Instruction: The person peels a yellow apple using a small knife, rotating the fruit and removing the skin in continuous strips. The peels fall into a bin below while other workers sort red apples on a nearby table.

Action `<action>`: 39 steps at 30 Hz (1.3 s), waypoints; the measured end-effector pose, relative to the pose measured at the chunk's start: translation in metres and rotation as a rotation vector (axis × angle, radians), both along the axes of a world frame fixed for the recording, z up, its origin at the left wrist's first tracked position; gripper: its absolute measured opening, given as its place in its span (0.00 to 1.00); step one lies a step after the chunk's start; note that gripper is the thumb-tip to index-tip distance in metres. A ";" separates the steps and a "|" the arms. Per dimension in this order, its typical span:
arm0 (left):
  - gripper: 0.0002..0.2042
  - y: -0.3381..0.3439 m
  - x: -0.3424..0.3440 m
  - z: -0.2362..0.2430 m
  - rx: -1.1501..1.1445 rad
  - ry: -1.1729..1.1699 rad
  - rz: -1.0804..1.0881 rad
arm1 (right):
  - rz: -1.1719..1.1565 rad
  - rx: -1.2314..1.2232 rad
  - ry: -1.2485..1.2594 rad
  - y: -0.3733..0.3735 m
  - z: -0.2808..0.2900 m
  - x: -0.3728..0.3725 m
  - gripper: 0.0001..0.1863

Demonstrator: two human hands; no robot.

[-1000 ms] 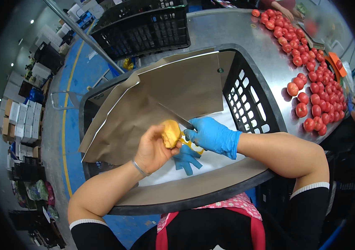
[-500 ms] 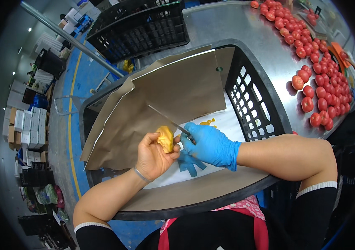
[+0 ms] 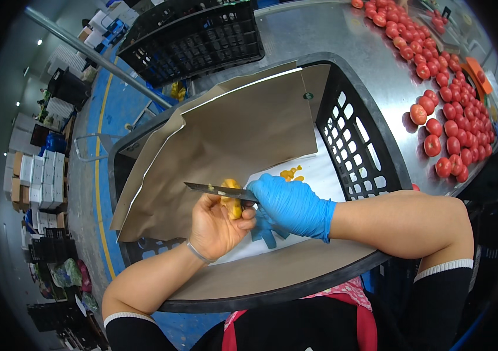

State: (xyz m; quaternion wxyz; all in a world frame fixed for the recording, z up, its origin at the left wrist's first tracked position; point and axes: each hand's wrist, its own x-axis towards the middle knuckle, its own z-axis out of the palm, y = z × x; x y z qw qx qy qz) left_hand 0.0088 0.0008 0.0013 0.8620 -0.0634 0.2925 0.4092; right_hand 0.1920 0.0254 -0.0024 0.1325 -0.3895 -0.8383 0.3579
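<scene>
My bare left hand [image 3: 218, 228] pinches a lumpy yellow piece of produce [image 3: 235, 209], whose exact kind I cannot make out. In a blue glove, my right hand [image 3: 293, 205] is closed round the handle of a knife [image 3: 209, 188]. The blade lies across the yellow piece and points left, with pale bits stuck to it. Both hands are over a black crate [image 3: 401, 169] lined with brown card [image 3: 237, 128]. On white paper [image 3: 319, 172] inside it lie small yellow scraps [image 3: 292, 174] and a loose blue glove [image 3: 269, 234], partly hidden beneath my right hand.
Many red tomatoes [image 3: 457, 126] cover the right side of a steel table [image 3: 319, 32]. Another black crate [image 3: 196, 44] stands at the far left of the table. A metal pole [image 3: 97, 55] slants past on the left. White boxes [image 3: 47, 175] are stacked further off.
The knife blade has swung down and left, from pointing away above the hands to lying across the yellow piece. My right hand has turned with it; my left hand stays nearly in place.
</scene>
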 end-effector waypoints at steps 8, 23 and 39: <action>0.15 0.003 0.000 0.005 0.106 0.028 -0.082 | -0.091 -0.073 0.016 -0.001 -0.010 0.000 0.19; 0.13 0.006 0.002 -0.004 0.176 0.329 -0.035 | -0.204 -0.080 0.186 0.003 -0.019 -0.001 0.15; 0.24 0.003 -0.003 -0.024 0.751 1.062 -0.106 | -0.433 -1.056 0.420 0.015 -0.014 -0.001 0.20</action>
